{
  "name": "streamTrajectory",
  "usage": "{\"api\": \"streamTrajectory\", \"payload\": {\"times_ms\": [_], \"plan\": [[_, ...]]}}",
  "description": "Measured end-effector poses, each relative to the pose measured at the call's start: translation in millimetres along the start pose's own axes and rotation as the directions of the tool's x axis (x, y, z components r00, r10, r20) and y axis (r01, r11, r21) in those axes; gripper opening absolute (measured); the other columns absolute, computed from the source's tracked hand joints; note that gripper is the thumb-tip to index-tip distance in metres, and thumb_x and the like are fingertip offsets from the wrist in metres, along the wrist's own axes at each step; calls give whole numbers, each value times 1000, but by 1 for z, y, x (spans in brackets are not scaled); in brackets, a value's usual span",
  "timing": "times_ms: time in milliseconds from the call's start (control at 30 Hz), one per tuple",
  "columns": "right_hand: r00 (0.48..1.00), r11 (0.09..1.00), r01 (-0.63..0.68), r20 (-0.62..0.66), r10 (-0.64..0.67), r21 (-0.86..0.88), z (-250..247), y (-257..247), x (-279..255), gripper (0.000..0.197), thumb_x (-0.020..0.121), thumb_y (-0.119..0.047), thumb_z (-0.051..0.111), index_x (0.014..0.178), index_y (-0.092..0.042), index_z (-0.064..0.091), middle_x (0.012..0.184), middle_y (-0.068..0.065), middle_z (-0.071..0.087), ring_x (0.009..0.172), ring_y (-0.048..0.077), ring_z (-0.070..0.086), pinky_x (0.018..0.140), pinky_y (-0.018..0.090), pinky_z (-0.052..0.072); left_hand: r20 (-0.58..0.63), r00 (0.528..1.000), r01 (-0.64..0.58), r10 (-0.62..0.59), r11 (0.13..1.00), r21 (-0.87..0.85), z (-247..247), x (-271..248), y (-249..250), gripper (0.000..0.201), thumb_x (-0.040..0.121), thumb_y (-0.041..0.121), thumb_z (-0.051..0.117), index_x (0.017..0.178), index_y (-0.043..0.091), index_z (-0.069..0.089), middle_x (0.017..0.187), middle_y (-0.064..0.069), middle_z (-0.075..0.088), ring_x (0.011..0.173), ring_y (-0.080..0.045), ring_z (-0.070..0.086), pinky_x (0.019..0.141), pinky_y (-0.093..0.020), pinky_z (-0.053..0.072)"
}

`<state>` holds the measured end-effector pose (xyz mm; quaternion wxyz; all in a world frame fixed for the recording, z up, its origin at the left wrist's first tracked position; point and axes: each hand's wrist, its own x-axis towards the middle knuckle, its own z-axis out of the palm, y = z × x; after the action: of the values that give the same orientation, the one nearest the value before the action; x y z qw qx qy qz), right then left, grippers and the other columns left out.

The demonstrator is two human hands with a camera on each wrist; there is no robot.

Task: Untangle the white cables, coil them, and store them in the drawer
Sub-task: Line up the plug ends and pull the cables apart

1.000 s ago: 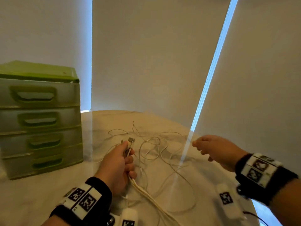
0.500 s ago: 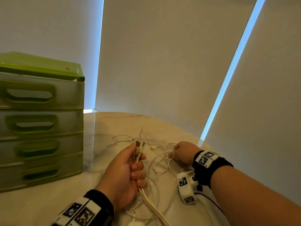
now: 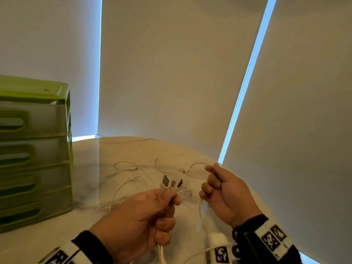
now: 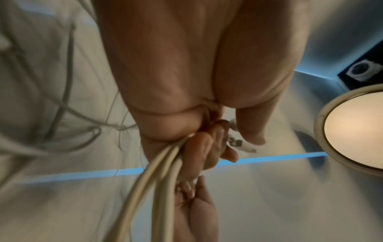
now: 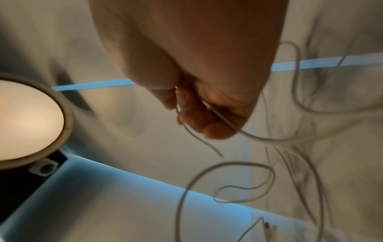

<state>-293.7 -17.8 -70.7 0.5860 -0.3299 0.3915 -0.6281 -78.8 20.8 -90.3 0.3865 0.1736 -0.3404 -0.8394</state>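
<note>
On marble table point(image 3: 57, 242), left hand point(image 3: 141, 220) gripping plugs point(image 3: 172, 182), right hand point(image 3: 224, 195) pinching thin cable point(image 5: 223, 122)

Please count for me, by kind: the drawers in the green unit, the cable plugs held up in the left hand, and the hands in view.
Drawers in the green unit: 4
Plugs in the left hand: 3
Hands, the left one and the right hand: 2
Total: 9
</note>
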Motion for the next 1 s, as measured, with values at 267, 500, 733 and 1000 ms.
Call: {"api": "streamTrajectory", "payload": {"times_ms": [267,500,733,1000], "plan": [[928,910,259,345,-142,-323,20,8,-29,20,83,-17,70,101,-16,80,58,3,45,55,16,39,55,29,31,-442,853,-287,277,957,47,28,14,-15,20,97,23,55,84,8,50,52,-1,31,42,-13,30,39,-21,27],[859,771,277,507,68,-573,41,15,-47,29,90,-6,65,79,-27,82,62,-4,68,51,9,38,51,23,27,-412,814,-480,409,874,-79,20,7,-2,15,68,15,55,80,6,51,67,-10,49,50,-16,39,41,-26,29],[904,768,238,425,49,-595,38,18,-44,10,81,-15,74,71,-12,72,57,8,47,50,18,34,47,27,29,-380,787,-434,486,874,220,17,7,2,14,95,14,55,86,4,57,71,-12,60,54,-15,44,46,-29,33],[888,129,302,328,322,-945,9,-7,-35,8,84,-22,71,84,-30,71,80,-9,64,72,8,60,81,30,51,-499,617,-611,609,770,185,7,2,26,31,104,26,48,75,15,49,56,3,43,48,-13,46,58,-36,55]]}}
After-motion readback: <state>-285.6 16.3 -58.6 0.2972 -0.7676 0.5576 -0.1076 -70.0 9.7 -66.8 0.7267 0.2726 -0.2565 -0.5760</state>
